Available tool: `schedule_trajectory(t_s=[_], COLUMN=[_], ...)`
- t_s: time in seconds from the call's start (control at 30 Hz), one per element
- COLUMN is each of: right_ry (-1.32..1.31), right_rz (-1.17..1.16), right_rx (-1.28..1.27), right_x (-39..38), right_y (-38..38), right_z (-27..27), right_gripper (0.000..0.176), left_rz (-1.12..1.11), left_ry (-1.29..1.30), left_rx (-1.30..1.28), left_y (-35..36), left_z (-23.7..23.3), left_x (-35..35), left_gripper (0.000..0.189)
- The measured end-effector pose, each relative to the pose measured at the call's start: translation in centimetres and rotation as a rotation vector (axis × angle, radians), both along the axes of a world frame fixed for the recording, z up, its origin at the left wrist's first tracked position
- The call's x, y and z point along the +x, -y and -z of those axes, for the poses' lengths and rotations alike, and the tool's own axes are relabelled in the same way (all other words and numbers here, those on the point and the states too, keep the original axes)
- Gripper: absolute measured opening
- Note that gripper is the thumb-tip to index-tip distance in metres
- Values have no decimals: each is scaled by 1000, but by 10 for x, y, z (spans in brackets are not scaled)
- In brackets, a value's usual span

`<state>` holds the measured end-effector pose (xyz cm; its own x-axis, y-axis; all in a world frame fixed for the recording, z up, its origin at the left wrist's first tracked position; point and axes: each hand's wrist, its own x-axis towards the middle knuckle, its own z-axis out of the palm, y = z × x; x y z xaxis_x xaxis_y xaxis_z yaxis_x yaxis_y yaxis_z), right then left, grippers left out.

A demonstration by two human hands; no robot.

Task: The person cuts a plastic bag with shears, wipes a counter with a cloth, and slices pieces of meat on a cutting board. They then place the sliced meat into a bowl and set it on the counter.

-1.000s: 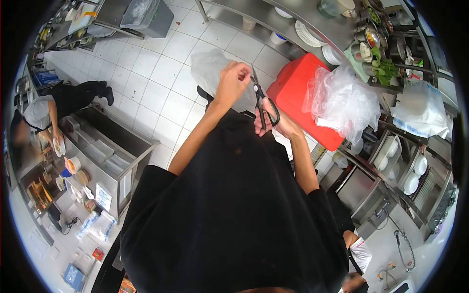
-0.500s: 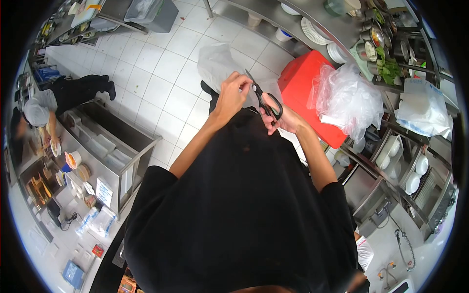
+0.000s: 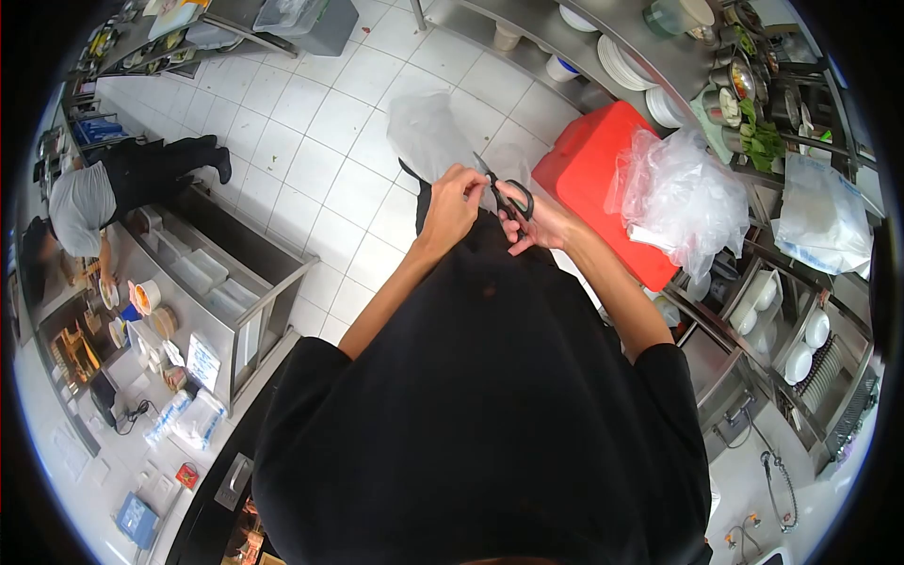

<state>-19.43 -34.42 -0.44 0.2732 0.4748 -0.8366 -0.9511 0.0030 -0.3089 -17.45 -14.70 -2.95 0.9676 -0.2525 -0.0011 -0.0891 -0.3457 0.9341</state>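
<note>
Black-handled scissors [image 3: 515, 205] are in my right hand [image 3: 544, 226], fingers at the handle loops and the blades pointing up and left past my left hand. My left hand [image 3: 454, 209] is closed in a pinch close to the blades. A translucent plastic bag [image 3: 424, 132] hangs just beyond my left fingertips and seems to be gripped there; the exact pinch point is hidden by the fingers. More clear film shows faintly beside the scissor tips, over the floor tiles.
To the right stands a red box [image 3: 593, 160] with a heap of clear plastic bags [image 3: 683, 198] on it. Steel shelving with stacked plates [image 3: 623, 64] runs along the top right. A co-worker [image 3: 94, 193] stands at the steel counter [image 3: 179, 311] on the left.
The view has shifted slightly, so the surroundings sit a little further right. My right hand has turned a bit around the scissors. The left hand keeps its pinch.
</note>
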Motion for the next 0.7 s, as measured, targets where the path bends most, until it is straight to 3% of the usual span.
schedule_trajectory(t_s=[0.4, 0.7], right_ry=[-13, -67], right_rz=[39, 48], right_rx=[-21, 106], right_x=[11, 24], right_y=[-12, -23], right_z=[48, 83], right_gripper=[59, 57], left_rz=[-21, -32], left_ry=[-86, -125], left_rx=[53, 64], left_y=[-8, -12], left_z=[-4, -18], left_x=[-10, -12], left_gripper=[6, 7])
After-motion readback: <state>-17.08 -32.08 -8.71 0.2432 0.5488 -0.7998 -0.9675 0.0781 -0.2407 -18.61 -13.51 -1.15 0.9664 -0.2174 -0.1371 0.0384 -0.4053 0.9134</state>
